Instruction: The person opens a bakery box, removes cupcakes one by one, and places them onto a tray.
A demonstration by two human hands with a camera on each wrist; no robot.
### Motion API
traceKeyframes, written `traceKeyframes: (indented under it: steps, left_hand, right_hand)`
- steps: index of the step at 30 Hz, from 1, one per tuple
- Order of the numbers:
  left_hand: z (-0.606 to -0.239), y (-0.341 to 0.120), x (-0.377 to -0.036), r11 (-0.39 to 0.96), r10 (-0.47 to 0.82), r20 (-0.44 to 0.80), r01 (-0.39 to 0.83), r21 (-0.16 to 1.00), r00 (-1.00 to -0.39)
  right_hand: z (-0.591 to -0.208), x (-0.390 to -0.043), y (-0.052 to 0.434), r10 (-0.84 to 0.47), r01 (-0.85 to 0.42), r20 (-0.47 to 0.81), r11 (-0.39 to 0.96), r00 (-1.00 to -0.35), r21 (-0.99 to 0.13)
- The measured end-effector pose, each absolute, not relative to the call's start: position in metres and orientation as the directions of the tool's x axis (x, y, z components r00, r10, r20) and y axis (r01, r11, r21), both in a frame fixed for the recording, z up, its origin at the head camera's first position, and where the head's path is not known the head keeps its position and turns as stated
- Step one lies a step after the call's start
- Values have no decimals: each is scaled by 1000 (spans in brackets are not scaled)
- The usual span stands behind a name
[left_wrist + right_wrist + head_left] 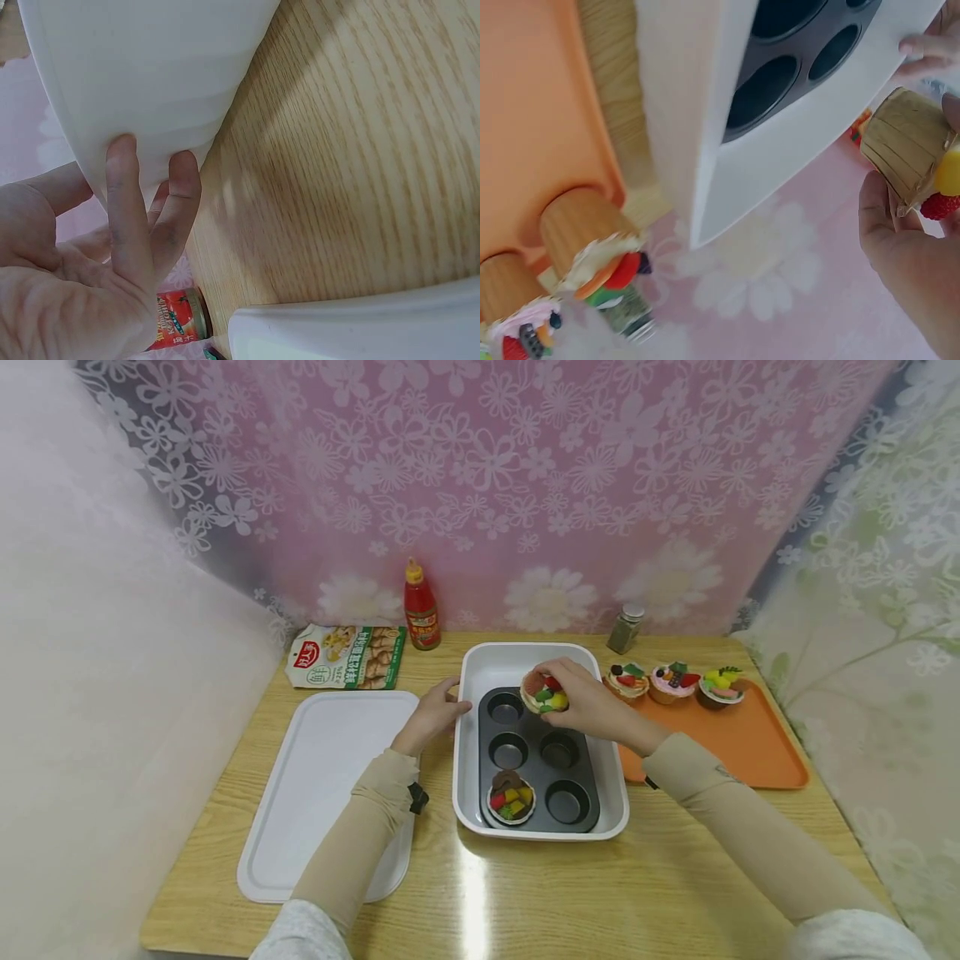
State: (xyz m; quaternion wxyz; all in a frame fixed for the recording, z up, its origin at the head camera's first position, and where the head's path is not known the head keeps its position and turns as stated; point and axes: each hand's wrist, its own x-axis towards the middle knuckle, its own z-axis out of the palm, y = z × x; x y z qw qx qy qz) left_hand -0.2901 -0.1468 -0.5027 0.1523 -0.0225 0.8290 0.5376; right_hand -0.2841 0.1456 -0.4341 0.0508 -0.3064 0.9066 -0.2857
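A white rectangular tub (495,663) holds a dark muffin pan (534,762) with six-style round cups. My left hand (435,718) grips the tub's left side, thumb over the rim and fingertips (122,154) against the outer wall. Over the pan's far end, my right hand (588,703) holds a fruit-topped cupcake (534,690) between thumb and fingers. Its pleated brown cup (906,139) tilts sideways in the right wrist view, with a raspberry and a yellow piece on top. Another cupcake (512,802), topped with chocolate and fruit, sits in the near left cup.
Right of the tub, an orange tray (720,747) carries three cupcakes (672,683) along its far edge. On the left lies a white tray (322,793). Behind stand a food packet (345,657), a red sauce bottle (422,610) and a spice jar (626,628).
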Motion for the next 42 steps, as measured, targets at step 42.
traceKeyframes:
  steps: [42]
  left_hand:
    - [-502, -147, -291, 419, 132, -288, -210, 883, -948]
  right_hand:
    - [-444, -280, 267, -254, -288, 140, 769, -957, -571]
